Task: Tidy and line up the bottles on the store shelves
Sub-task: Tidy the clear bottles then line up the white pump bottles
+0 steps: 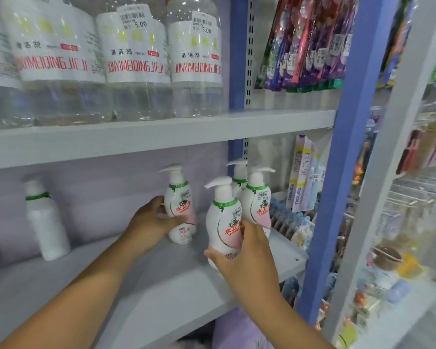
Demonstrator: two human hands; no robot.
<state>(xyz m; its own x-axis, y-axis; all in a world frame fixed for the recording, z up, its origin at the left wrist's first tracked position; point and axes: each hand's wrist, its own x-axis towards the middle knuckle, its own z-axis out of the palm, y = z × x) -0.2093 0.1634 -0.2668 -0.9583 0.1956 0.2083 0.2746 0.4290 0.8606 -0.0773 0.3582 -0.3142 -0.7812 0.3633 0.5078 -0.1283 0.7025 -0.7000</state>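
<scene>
A store aisle with grey shelves on blue uprights; the work is on the lower shelf (pixel 161 280). The left hand (pixel 150 222) wraps its fingers round a white pump bottle (pixel 180 207) standing further back on that shelf. The right hand (pixel 249 248) grips a second pump bottle (pixel 223 220) nearer the front edge; whether its base sits on the shelf is hidden. The two hands are apart, each clamped on its own bottle. Just behind the right-hand bottle stand two more pump bottles (pixel 258 197), close together. Well to the left of the left-hand bottle a plain white bottle (pixel 45 222) stands alone. On the shelf above, large clear bottles (pixel 136 61) form a row.

Judging the risk: these bottles look top-heavy, so sliding the right one back could knock the pair behind, and the front edge is close enough for a slip to drop it.
</scene>
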